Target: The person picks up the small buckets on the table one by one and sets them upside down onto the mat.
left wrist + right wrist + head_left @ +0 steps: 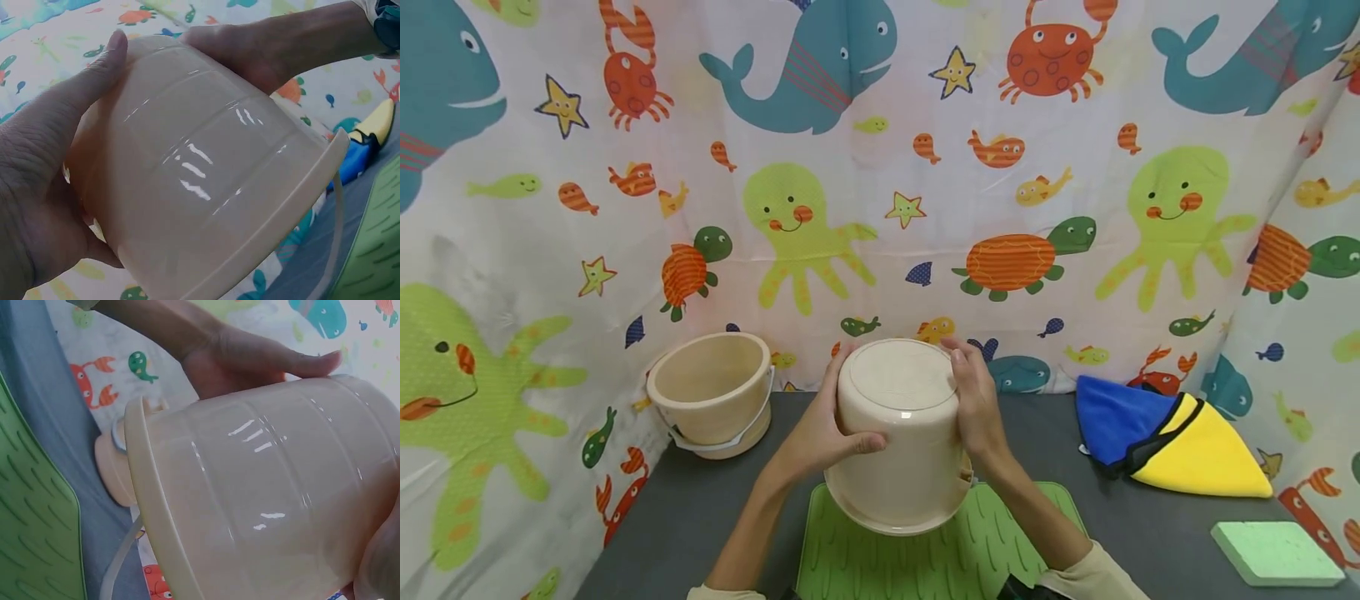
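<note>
Both hands hold a glossy cream bucket (898, 442) bottom-up and tilted, its rim hanging over the green ridged mat (895, 567). My left hand (831, 429) grips one side, the thumb lying across the front and the other fingers mostly hidden round the wall. On the opposite side my right hand (977, 404) grips near the base. In the left wrist view the bucket's ribbed wall (194, 156) fills the middle. A pale handle (119, 559) hangs from the rim in the right wrist view. The inside of the bucket is out of sight.
A second cream bucket (711, 392) stands upright at the back left, its white handle down. At the right lie a blue and yellow folded cloth item (1172, 437) and a light green block (1277, 552). A curtain (880, 233) printed with sea animals closes off the dark grey table.
</note>
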A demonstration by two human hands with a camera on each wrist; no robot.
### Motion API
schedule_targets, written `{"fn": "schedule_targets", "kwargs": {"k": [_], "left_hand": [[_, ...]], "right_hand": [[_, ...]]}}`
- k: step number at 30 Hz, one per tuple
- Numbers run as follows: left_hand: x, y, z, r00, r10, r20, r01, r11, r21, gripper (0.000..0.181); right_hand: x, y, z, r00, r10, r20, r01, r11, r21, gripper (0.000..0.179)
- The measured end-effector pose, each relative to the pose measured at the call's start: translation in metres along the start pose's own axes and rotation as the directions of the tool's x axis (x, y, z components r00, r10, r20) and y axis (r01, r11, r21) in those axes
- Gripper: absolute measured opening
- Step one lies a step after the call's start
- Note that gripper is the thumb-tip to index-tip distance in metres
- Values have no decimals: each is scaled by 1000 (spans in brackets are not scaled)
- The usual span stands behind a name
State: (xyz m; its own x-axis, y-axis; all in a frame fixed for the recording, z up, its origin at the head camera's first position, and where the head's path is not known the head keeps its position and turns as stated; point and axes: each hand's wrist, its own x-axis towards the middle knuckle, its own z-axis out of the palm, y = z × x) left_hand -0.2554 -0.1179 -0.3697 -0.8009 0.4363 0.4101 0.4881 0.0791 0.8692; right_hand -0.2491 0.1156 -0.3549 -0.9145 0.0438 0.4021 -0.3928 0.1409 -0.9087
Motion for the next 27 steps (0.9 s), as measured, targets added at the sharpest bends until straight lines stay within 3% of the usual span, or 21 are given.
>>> {"fn": "schedule_targets", "kwargs": {"k": [3, 9, 18, 21, 27], "left_hand": [[-5, 3, 0, 999, -17, -29, 16, 999, -30, 137], [-11, 7, 0, 998, 51, -35, -55, 990, -127, 125], [-17, 7, 2, 994, 109, -3, -109, 989, -101, 124], [-21, 4, 1, 992, 121, 19, -118, 988, -102, 123], [-31, -4, 4, 989, 148, 23, -147, 989, -24, 102]], "right_hand": [[-2, 0, -3, 1000, -18, -22, 19, 999, 39, 59], [-9, 2, -8, 999, -22, -28, 24, 995, 100, 60], [-21, 0, -8, 995, 12, 101, -22, 995, 96, 63], [-27, 3, -5, 994, 10, 113, -24, 993, 116, 64], [-40, 10, 3, 994, 28, 102, -44, 986, 159, 67]]}}
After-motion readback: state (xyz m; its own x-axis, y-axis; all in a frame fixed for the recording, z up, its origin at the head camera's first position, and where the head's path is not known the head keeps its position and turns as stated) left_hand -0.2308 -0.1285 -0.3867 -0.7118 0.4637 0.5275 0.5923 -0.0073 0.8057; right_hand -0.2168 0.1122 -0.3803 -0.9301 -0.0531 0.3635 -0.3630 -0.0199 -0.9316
